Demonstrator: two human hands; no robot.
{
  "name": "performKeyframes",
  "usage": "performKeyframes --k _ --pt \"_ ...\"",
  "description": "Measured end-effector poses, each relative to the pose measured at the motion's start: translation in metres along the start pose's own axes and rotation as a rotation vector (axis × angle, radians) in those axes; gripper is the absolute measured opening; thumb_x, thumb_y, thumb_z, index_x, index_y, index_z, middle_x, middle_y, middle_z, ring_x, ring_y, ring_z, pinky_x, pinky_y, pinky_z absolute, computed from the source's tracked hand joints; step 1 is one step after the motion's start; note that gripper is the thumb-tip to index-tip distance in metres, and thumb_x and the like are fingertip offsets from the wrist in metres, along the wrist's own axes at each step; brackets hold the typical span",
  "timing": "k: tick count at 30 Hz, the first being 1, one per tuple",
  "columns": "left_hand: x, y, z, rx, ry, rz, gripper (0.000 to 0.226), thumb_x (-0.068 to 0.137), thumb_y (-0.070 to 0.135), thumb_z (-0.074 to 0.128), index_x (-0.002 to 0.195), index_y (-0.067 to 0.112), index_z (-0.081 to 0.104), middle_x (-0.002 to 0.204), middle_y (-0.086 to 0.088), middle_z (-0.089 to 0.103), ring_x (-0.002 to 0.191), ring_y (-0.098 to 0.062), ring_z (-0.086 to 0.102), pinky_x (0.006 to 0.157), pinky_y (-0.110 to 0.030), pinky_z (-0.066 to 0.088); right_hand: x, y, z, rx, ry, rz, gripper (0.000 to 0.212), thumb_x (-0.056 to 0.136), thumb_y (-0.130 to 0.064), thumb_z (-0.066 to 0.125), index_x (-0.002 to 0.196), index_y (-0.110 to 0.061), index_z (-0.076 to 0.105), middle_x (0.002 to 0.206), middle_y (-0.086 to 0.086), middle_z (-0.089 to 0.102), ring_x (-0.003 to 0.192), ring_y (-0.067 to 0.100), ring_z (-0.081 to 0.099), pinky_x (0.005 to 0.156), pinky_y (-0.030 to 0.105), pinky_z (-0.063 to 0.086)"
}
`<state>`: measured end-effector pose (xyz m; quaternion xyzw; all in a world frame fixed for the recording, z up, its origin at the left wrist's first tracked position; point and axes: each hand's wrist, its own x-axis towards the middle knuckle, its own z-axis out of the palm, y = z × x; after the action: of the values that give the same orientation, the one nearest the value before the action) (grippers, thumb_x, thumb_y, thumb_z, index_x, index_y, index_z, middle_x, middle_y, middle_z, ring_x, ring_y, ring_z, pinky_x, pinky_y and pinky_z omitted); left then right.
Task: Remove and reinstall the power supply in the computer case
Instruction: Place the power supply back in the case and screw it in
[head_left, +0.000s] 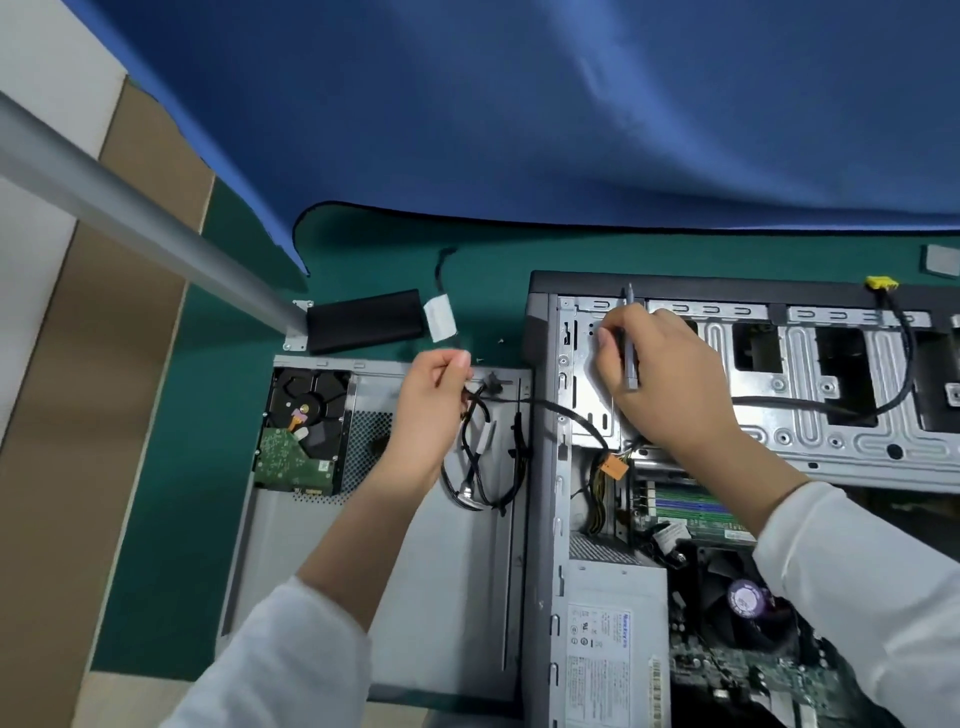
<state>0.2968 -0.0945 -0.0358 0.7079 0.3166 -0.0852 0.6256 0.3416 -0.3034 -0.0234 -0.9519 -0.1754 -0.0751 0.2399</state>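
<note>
Now, room to move: we see bare green surface (234, 405) left of the detached side panel (374, 597) and between it and the blue cloth (519, 104) at the back.
Edges: our computer case (540, 519) lies on its side, its left wall just beside the side panel's right edge; a grey bar (130, 208) slants in from the left.
Left hand (431, 410): we pinch something small and pale at the fingertips, above a bundle of black cables (483, 467) lying on the side panel; what it is, we cannot tell.
Right hand (660, 374): we grip a slim grey screwdriver (630, 353) against the metal drive cage (831, 384) near the case's far left corner.
Power supply (613, 644): grey box with a white label, seated in the case's near left corner, against the left wall.
Side panel load: a hard drive (301, 431) rests at its far left corner.
Behind the panel: a black box (363, 319) with a white tag lies on the surface.
</note>
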Motion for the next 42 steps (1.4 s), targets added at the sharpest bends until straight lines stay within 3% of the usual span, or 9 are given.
performKeyframes --k 5,10,16,23,26,31,34,38,42 --pt "-0.036 -0.034 -0.010 0.013 0.135 -0.069 0.013 0.100 0.021 0.046 0.104 0.012 0.053 0.086 0.002 0.055 0.073 -0.011 0.049 0.078 -0.029 0.044 -0.001 0.000 0.000 0.004 -0.024 0.033 0.015 0.094 -0.031 0.044 0.095 -0.020 0.053 0.069 -0.008 0.042 0.066 0.014 0.042 0.055 0.025 0.031" --pt "-0.046 -0.056 -0.001 0.086 0.065 -0.190 0.026 0.101 0.021 0.044 0.115 0.002 0.053 0.086 -0.003 0.056 0.070 -0.011 0.052 0.064 -0.023 0.045 -0.002 0.001 -0.001 0.020 -0.055 0.046 0.014 0.095 -0.033 0.042 0.096 -0.023 0.051 0.071 -0.008 0.045 0.071 0.014 0.043 0.056 0.027 0.032" --pt "-0.039 -0.048 -0.004 0.302 0.044 -0.253 0.026 0.099 0.025 0.048 0.114 0.006 0.058 0.126 -0.013 0.055 0.115 -0.025 0.052 0.098 -0.033 0.043 -0.004 0.002 -0.008 0.102 -0.134 0.124 0.011 0.096 -0.034 0.044 0.100 -0.027 0.052 0.077 -0.007 0.050 0.076 0.014 0.045 0.057 0.028 0.031" --pt "-0.081 -0.026 0.004 0.053 0.098 -0.026 0.005 0.096 0.019 0.055 0.092 0.017 0.057 0.099 -0.003 0.064 0.079 -0.011 0.052 0.079 -0.026 0.044 -0.041 -0.016 -0.041 0.391 -0.133 0.112 0.020 0.099 -0.033 0.041 0.103 -0.022 0.057 0.073 -0.004 0.056 0.076 0.015 0.053 0.064 0.032 0.041" --pt "-0.112 -0.020 0.015 0.007 0.128 0.085 0.007 0.095 0.019 0.056 0.092 0.018 0.062 0.078 0.006 0.062 0.059 -0.003 0.049 0.062 -0.019 0.043 -0.073 -0.025 -0.062 0.560 -0.145 0.152 0.025 0.101 -0.039 0.036 0.104 -0.029 0.059 0.074 -0.012 0.058 0.075 -0.001 0.056 0.065 0.014 0.039" --pt "-0.167 -0.016 0.031 -0.093 0.149 0.165 0.005 0.094 0.022 0.058 0.095 0.022 0.063 0.089 0.011 0.069 0.077 0.005 0.061 0.066 -0.008 0.043 -0.121 -0.038 -0.093 0.750 -0.174 0.256 0.022 0.099 -0.038 0.040 0.097 -0.036 0.063 0.070 -0.006 0.062 0.071 0.007 0.057 0.063 0.016 0.044" --pt "-0.202 -0.017 0.036 -0.200 0.079 0.143 0.007 0.093 0.019 0.060 0.098 0.022 0.063 0.089 0.007 0.071 0.067 0.000 0.058 0.068 -0.017 0.046 -0.150 -0.048 -0.106 0.997 -0.179 0.330 0.004 0.094 -0.022 0.053 0.096 -0.025 0.054 0.072 -0.006 0.070 0.072 0.012 0.064 0.062 0.012 0.048" --pt "-0.247 -0.024 0.042 -0.371 -0.066 0.114 0.010 0.093 0.014 0.059 0.100 0.018 0.065 0.076 0.009 0.070 0.061 -0.004 0.051 0.065 -0.019 0.048 -0.186 -0.058 -0.122 1.119 -0.195 0.300 0.012 0.090 -0.025 0.061 0.091 -0.018 0.050 0.083 -0.001 0.074 0.090 0.011 0.068 0.088 0.035 0.048" --pt "-0.280 -0.036 0.043 -0.395 -0.106 0.127 0.011 0.093 0.014 0.059 0.099 0.017 0.067 0.080 0.005 0.071 0.060 -0.005 0.048 0.065 -0.017 0.048 -0.216 -0.066 -0.132 1.228 -0.175 0.313 0.018 0.083 -0.031 0.065 0.084 -0.017 0.056 0.088 0.008 0.074 0.094 0.021 0.069 0.088 0.041 0.054"
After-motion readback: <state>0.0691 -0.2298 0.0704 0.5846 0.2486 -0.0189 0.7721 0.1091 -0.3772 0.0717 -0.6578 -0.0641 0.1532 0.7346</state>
